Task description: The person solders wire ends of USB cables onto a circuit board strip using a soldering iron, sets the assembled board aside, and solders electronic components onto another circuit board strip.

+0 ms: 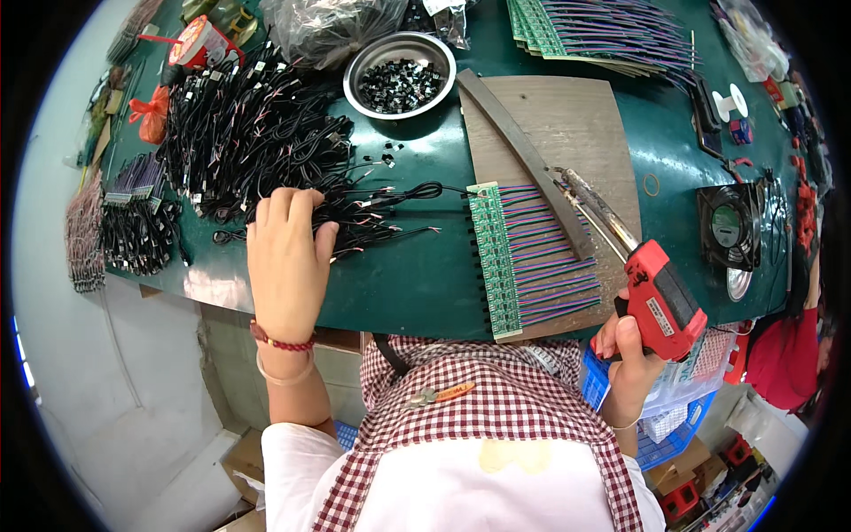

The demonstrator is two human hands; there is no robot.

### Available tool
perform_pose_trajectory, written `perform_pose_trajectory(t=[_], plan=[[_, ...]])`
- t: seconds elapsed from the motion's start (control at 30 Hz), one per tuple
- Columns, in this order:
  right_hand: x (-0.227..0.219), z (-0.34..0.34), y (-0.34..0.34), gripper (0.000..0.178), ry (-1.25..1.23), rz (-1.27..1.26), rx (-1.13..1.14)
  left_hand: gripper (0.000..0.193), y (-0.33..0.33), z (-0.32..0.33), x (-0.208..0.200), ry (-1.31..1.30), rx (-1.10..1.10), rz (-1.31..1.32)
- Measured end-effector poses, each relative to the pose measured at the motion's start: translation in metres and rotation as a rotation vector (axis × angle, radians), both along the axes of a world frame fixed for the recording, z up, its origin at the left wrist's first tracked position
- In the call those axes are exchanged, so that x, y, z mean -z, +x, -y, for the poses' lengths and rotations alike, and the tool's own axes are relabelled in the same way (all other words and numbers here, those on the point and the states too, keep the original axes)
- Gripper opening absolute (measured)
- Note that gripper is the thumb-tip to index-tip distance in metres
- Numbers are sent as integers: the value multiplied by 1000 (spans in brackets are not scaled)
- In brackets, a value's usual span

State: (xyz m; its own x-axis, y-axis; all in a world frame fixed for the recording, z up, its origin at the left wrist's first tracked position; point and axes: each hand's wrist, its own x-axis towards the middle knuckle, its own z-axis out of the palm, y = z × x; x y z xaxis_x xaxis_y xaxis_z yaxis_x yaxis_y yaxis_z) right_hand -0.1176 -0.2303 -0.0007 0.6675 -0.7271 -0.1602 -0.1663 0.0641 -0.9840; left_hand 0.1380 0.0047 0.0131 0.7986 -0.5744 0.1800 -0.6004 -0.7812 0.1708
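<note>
Left hand [285, 257] left of circuit board [495, 266], at black cables [257, 137], grip unclear; right hand [631, 359] right of it, gripping soldering gun [658, 297]

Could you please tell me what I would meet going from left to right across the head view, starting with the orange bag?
Orange bag → black cable pile → nearer green board → red soldering gun → fan.

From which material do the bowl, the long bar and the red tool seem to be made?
Bowl: probably polished stainless steel, from its silvery, shiny rim. Bar: possibly metal, dull grey with straight edges. Red tool: smooth red-and-black shell suggests moulded plastic; its silvery shaft looks metallic.
</note>
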Motion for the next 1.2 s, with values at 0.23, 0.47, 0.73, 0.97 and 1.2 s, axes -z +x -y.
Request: perform_pose_trajectory(t=[0.23, 0.47, 0.73, 0.97, 1.2], plan=[[-10, -2, 7, 34, 16, 70, 1, 13, 18, -27, 18, -240, 44, 46], [-26, -9, 18, 34, 228, 181, 63, 17, 16, 2, 5, -515, 138, -272], [-44, -26, 49, 42, 313, 152, -62, 12, -38, 56, -12, -656, 244, -844], [-41, -29, 64, 15, 182, 87, -209, 7, -87, 73, -7, -629, 425, -797], [-47, -28, 57, 12, 132, 1, -260, 6, -86, 72, -7, -785, 383, -1029]])
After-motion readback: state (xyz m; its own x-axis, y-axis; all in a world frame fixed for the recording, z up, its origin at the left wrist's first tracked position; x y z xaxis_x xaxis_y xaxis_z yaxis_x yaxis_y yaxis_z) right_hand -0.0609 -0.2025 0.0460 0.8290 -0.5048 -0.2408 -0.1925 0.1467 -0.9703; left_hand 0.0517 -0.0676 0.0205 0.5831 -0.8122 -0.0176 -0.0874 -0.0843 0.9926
